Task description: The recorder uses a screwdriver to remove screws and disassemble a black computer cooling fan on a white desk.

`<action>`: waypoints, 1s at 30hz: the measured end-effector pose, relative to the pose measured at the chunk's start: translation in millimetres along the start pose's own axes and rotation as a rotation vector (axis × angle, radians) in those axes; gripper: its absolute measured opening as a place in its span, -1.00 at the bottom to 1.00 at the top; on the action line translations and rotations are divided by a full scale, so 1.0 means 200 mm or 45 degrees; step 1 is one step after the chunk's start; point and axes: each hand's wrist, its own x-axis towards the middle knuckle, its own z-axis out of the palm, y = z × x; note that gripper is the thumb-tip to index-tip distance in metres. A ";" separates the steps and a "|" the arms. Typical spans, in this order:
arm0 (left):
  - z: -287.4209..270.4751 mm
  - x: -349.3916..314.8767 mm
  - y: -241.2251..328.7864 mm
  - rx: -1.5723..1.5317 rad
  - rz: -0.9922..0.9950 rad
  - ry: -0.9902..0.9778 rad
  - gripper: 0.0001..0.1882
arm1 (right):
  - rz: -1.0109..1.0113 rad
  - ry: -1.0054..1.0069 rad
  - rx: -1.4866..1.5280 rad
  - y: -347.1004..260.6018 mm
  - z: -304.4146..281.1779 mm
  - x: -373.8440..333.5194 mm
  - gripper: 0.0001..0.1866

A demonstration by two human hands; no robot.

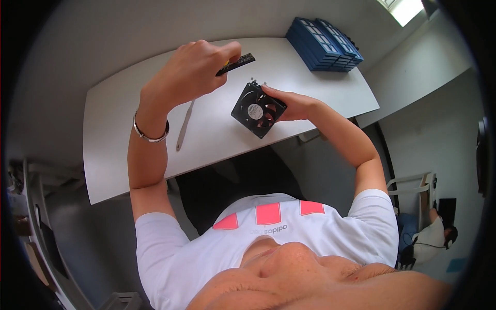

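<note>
My left hand (199,67) is raised over the white table (124,113), its fingers closed round a slim black bar (243,62) with a studded surface. A bit of yellow shows by the fingertips; the bar's exact kind cannot be made out. In my right hand (297,105) is a square black cooling fan (248,116) with a round pale label at its hub. The thumb presses on the fan's upper corner and the other fingers are behind it. The fan is tilted, its face turned up toward me. Below my left hand lies a thin grey tool handle (185,126), its far end hidden.
Stacked blue boxes (323,46) stand at the table's far right corner. A few small bits (254,80) show beside the fan's top corner. A shelf (39,217) is at the far left. Another person (431,237) sits in the background at right.
</note>
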 end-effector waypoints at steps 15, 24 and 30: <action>0.15 0.05 -0.03 0.059 -0.030 -0.186 -0.66 | 0.262 -0.341 -0.558 -0.15 -0.19 0.09 -0.38; 0.18 0.07 -0.01 0.056 -0.021 -0.252 -0.62 | -0.555 0.288 -1.216 0.00 -0.12 -0.09 -0.20; 0.29 0.10 0.03 -0.011 0.089 -0.298 -0.65 | -0.950 0.683 -1.463 0.32 -0.01 -0.06 0.16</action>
